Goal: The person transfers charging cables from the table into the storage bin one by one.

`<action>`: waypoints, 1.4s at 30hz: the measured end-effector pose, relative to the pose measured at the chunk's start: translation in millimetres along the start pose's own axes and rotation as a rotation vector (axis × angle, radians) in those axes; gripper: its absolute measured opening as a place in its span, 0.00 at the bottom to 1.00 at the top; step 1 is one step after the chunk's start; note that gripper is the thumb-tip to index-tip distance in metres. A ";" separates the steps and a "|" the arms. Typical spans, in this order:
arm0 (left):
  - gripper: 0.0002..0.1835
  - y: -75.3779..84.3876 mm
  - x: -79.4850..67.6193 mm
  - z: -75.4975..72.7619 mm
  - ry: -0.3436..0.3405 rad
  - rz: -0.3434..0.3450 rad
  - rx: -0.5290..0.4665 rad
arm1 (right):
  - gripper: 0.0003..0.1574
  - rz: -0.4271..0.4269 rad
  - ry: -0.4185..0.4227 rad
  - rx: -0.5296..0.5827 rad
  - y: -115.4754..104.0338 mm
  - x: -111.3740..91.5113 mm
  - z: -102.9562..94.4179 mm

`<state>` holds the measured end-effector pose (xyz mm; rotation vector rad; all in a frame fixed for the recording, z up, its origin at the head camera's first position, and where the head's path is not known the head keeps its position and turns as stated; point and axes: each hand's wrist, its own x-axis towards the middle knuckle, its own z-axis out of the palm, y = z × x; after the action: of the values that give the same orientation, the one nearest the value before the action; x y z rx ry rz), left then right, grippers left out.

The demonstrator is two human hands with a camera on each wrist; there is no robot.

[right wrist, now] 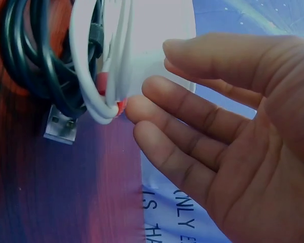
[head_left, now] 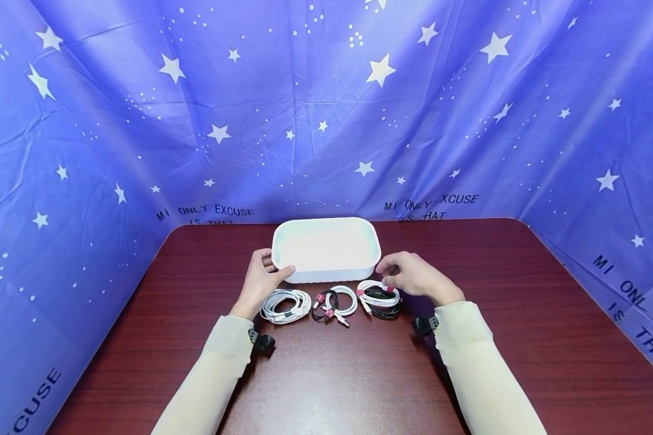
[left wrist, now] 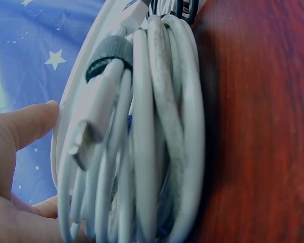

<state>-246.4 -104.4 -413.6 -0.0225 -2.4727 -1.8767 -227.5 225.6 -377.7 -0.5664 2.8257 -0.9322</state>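
Observation:
A white rectangular plastic bin (head_left: pixel 326 276) with rounded corners sits on the table. My left hand (head_left: pixel 261 279) holds its near left corner, thumb at the rim and fingers along the side wall. Close by the right corner is my right hand (head_left: pixel 413 277), its fingers loosely bent with nothing between them. A white and a black coiled cable (right wrist: pixel 83 61) lie just beside those fingertips. In front of the left hand rests a thick white coiled cable (left wrist: pixel 147 126) with a dark strap. Between them lie a smaller white coil (head_left: pixel 350 290) and a black one (head_left: pixel 317 315) with red ties.
The dark red wooden table (head_left: pixel 326 386) has its far edge just behind the bin. A blue curtain (head_left: pixel 326 90) with white stars encloses the back and sides. Each wrist carries a small black camera (head_left: pixel 263 345).

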 end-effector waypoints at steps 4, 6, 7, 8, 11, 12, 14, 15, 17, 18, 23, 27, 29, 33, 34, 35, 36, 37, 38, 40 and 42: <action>0.37 0.6 0.4 0.2 -0.010 -0.012 -0.013 | 0.13 -0.017 -0.023 -0.040 1.7 0.3 1.6; 0.37 0.7 1.1 0.2 -0.012 -0.020 -0.013 | 0.14 -0.020 -0.036 -0.049 2.3 0.4 2.2; 0.37 0.6 1.2 0.2 -0.011 -0.022 -0.010 | 0.14 -0.018 -0.040 -0.051 2.5 0.4 2.7; 0.37 0.6 1.3 0.1 -0.011 -0.023 -0.008 | 0.14 -0.014 -0.044 -0.049 2.9 0.8 3.5; 0.37 0.4 1.3 0.1 -0.010 -0.025 -0.009 | 0.15 -0.015 -0.052 -0.052 3.8 1.4 5.4; 0.36 0.3 1.1 0.1 -0.010 -0.025 -0.009 | 0.15 -0.017 -0.054 -0.057 4.1 1.6 6.1; 0.36 0.5 0.9 0.1 -0.011 -0.024 -0.011 | 0.15 -0.021 -0.058 -0.065 4.4 1.8 7.3; 0.36 0.6 0.8 0.2 -0.011 -0.024 -0.013 | 0.14 -0.030 -0.061 -0.072 4.4 1.8 7.6; 0.37 0.5 0.8 0.3 -0.014 -0.021 -0.015 | 0.14 -0.031 -0.067 -0.081 4.5 1.9 8.3; 0.37 0.8 0.7 0.3 -0.013 -0.022 -0.017 | 0.14 -0.029 -0.069 -0.084 4.5 2.2 8.5; 0.37 1.8 0.2 -0.1 -0.014 -0.021 -0.019 | 0.14 -0.017 -0.079 -0.102 4.7 3.3 10.4; 0.37 1.3 1.0 -0.1 -0.013 -0.019 -0.016 | 0.13 -0.008 -0.077 -0.115 5.3 3.9 12.4; 0.37 0.9 1.2 -0.1 -0.013 -0.021 -0.015 | 0.12 -0.014 -0.074 -0.125 6.1 4.2 13.5; 0.37 0.9 1.0 0.0 -0.011 -0.029 -0.021 | 0.11 -0.024 -0.060 -0.141 7.8 4.5 15.4; 0.37 1.3 0.7 0.0 -0.011 -0.029 -0.022 | 0.11 -0.028 -0.055 -0.144 8.3 4.5 15.9; 0.37 1.6 0.6 0.2 -0.010 -0.030 -0.025 | 0.11 -0.030 -0.051 -0.143 8.6 4.6 16.2; 0.37 1.6 0.5 0.2 -0.009 -0.029 -0.026 | 0.11 -0.029 -0.047 -0.143 8.8 4.5 16.5; 0.37 1.6 0.4 0.1 -0.008 -0.028 -0.026 | 0.11 -0.032 -0.044 -0.144 9.2 4.6 16.9; 0.37 1.4 0.5 0.2 -0.008 -0.028 -0.026 | 0.11 -0.033 -0.042 -0.143 9.6 4.8 17.2; 0.37 0.9 0.8 0.2 -0.008 -0.026 -0.023 | 0.11 -0.035 -0.041 -0.144 10.1 5.3 18.0; 0.37 0.7 0.6 -0.2 -0.007 -0.025 -0.021 | 0.11 -0.040 -0.040 -0.147 10.1 5.9 18.7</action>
<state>-246.9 -104.4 -412.9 0.0019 -2.4690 -1.9161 -232.0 220.5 -398.7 -0.6529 2.8733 -0.7139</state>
